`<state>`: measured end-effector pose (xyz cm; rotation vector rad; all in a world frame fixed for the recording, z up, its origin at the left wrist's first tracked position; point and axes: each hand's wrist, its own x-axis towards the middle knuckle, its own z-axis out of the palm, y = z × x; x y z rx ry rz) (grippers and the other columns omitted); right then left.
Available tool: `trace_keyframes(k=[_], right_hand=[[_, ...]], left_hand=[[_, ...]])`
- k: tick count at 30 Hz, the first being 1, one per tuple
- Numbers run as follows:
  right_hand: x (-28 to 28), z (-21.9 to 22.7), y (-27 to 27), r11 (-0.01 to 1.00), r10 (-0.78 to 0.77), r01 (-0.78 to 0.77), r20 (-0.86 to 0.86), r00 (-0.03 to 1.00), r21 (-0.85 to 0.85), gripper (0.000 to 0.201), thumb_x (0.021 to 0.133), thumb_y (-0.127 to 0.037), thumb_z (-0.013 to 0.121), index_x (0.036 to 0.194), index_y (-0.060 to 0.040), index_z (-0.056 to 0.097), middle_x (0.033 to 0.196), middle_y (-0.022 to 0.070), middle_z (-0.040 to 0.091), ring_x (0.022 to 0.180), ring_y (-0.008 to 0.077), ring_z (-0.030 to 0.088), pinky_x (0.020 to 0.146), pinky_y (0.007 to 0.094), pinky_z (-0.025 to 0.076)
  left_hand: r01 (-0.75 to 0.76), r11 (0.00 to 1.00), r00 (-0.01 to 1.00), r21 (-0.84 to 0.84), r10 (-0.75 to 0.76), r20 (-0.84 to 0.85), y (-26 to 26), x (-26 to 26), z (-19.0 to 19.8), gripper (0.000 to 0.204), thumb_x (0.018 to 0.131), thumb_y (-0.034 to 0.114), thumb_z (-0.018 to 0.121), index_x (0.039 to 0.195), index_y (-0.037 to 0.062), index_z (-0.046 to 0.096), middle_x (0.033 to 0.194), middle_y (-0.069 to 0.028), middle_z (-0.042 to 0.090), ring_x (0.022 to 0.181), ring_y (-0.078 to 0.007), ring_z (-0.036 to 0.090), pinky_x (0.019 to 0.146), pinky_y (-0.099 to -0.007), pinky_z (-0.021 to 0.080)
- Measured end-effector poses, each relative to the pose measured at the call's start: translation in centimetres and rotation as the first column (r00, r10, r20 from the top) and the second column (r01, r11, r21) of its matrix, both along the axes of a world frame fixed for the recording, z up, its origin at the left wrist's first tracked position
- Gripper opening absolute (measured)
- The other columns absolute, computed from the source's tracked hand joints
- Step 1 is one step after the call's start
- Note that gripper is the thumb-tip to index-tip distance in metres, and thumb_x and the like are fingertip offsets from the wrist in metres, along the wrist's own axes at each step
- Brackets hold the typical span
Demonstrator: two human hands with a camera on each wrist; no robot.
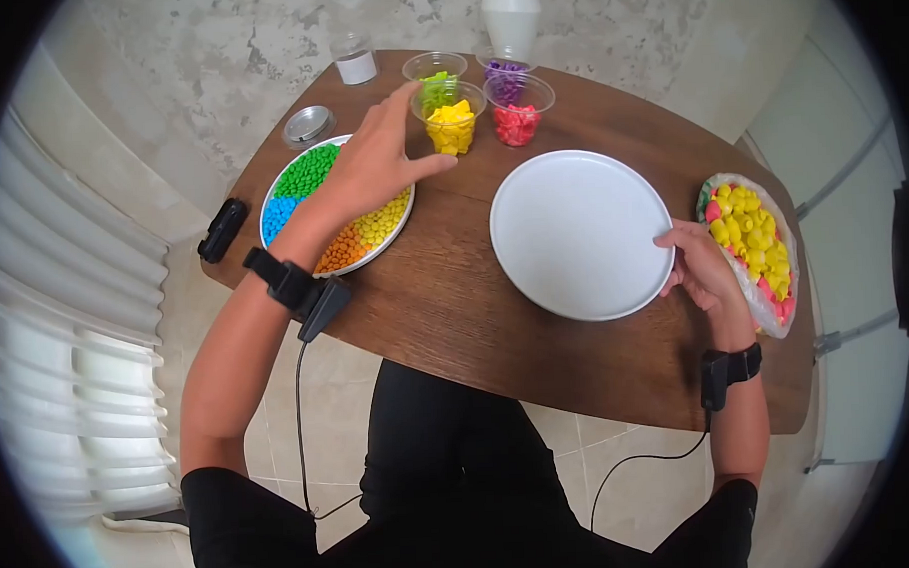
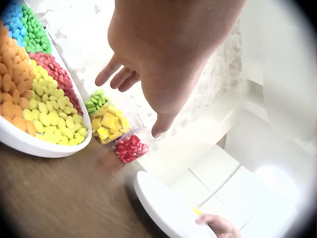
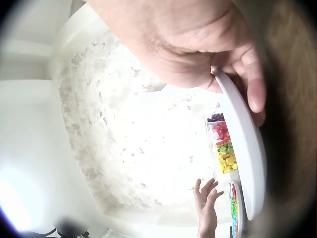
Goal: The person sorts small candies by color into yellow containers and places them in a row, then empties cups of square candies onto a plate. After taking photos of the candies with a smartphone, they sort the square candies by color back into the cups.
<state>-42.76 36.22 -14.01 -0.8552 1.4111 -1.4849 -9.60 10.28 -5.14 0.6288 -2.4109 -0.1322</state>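
My right hand [image 1: 704, 265] pinches the right rim of a bare white plate [image 1: 581, 234], thumb on top and fingers underneath in the right wrist view. Spread and holding nothing, my left hand [image 1: 372, 159] hovers over the back of a round white dish of candies sorted by colour, among them green candies [image 1: 308, 173], blue candies [image 1: 280, 218], orange candies [image 1: 343, 251] and yellow candies [image 2: 52, 116]. Its fingertips overlap a clear cup of yellow pieces [image 1: 451, 129] in the head view. Close by stand cups of green pieces [image 1: 438, 87], red pieces [image 1: 516, 126] and purple pieces [image 1: 506, 82].
An open plastic bag of yellow and pink candies [image 1: 748, 234] lies at the table's right. A labelled clear jar [image 1: 354, 62], a round silver lid [image 1: 310, 125] and a white bottle [image 1: 511, 22] sit at the back. A black device [image 1: 222, 230] lies at the left edge.
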Motion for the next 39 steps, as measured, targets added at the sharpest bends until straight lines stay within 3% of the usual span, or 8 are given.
trace_keyframes(k=[7,9,14,17,25,28,35,39], right_hand=[[-1.1,-1.6,-1.2,0.996,0.087,-0.087,0.026,0.996,-0.004,0.034,0.095,-0.014,0.058,0.119,0.0089,0.067,0.085,0.0137,0.073,0.058,0.0196,0.072,0.046,0.0312,0.062],[-1.0,-2.4,-1.1,0.998,0.059,-0.059,0.011,0.998,-0.001,0.034,0.094,-0.014,0.058,0.119,0.0081,0.068,0.085,0.0121,0.073,0.059,0.0179,0.071,0.045,0.0297,0.060],[-1.4,-3.7,-1.7,1.000,-0.015,0.016,-0.085,0.996,0.013,0.038,0.091,-0.016,0.057,0.121,0.0038,0.070,0.086,0.0051,0.071,0.062,0.0107,0.066,0.044,0.0225,0.048],[-0.8,-3.6,-1.7,0.999,-0.035,0.035,-0.076,0.997,-0.007,0.040,0.091,-0.017,0.057,0.122,0.0042,0.070,0.086,0.0058,0.072,0.061,0.0115,0.067,0.045,0.0235,0.050],[-0.9,-2.9,-1.3,0.999,-0.007,0.011,-0.100,0.995,0.031,0.040,0.090,-0.016,0.058,0.122,0.0044,0.070,0.086,0.0066,0.073,0.061,0.0126,0.067,0.045,0.0249,0.053],[-1.4,-2.7,-1.0,0.996,0.037,-0.026,-0.135,0.990,0.082,0.038,0.088,-0.016,0.060,0.118,0.0031,0.072,0.085,0.0057,0.073,0.060,0.0114,0.065,0.044,0.0230,0.048],[-1.5,-2.4,-0.3,0.982,0.098,-0.058,-0.222,0.970,0.181,0.035,0.086,-0.015,0.062,0.115,0.0001,0.076,0.087,0.0026,0.073,0.068,0.0094,0.062,0.055,0.0214,0.042],[-1.0,-2.1,-0.2,0.986,0.075,-0.028,-0.288,0.955,0.163,0.023,0.089,-0.013,0.060,0.104,-0.0024,0.073,0.082,0.0007,0.069,0.067,0.0081,0.061,0.053,0.0218,0.042]], left_hand=[[-0.030,0.999,0.999,0.044,0.028,0.047,-4.2,-3.9,-0.4,0.117,0.079,0.051,0.087,0.162,-0.0012,0.023,0.152,-0.0341,0.047,0.142,-0.0471,0.048,0.118,-0.0496,0.042],[0.002,0.999,0.993,0.052,0.004,-0.114,-5.8,-5.3,-1.6,0.123,0.073,0.051,0.091,0.161,-0.0037,0.023,0.151,-0.0362,0.046,0.142,-0.0483,0.047,0.118,-0.0489,0.041],[-0.192,0.981,0.952,0.005,0.188,-0.240,-4.1,-8.3,-3.4,0.121,0.069,0.041,0.095,0.158,-0.0044,0.027,0.144,-0.0343,0.050,0.136,-0.0479,0.052,0.115,-0.0487,0.045],[-0.236,0.972,0.913,0.024,0.230,-0.338,-2.5,-9.5,-4.0,0.117,0.067,0.037,0.096,0.157,-0.0027,0.031,0.142,-0.0321,0.052,0.134,-0.0469,0.053,0.113,-0.0496,0.047],[-0.080,0.993,0.939,0.092,0.106,-0.328,2.6,-7.8,-4.3,0.112,0.067,0.028,0.094,0.156,0.0012,0.033,0.146,-0.0300,0.052,0.127,-0.0460,0.060,0.108,-0.0492,0.050],[-0.012,0.990,0.935,0.139,0.060,-0.348,4.6,-6.6,-5.4,0.117,0.065,0.023,0.098,0.159,0.0047,0.032,0.130,-0.0226,0.058,0.116,-0.0327,0.065,0.100,-0.0410,0.055],[0.106,0.972,0.914,0.210,-0.011,-0.407,7.7,-4.9,-6.7,0.118,0.069,0.020,0.099,0.161,0.0013,0.027,0.142,-0.0214,0.051,0.129,-0.0306,0.058,0.111,-0.0401,0.050],[0.165,0.865,0.890,0.474,0.076,-0.449,7.8,-5.4,-7.3,0.117,0.069,0.019,0.097,0.159,-0.0018,0.026,0.146,-0.0254,0.052,0.134,-0.0378,0.057,0.114,-0.0435,0.047]])
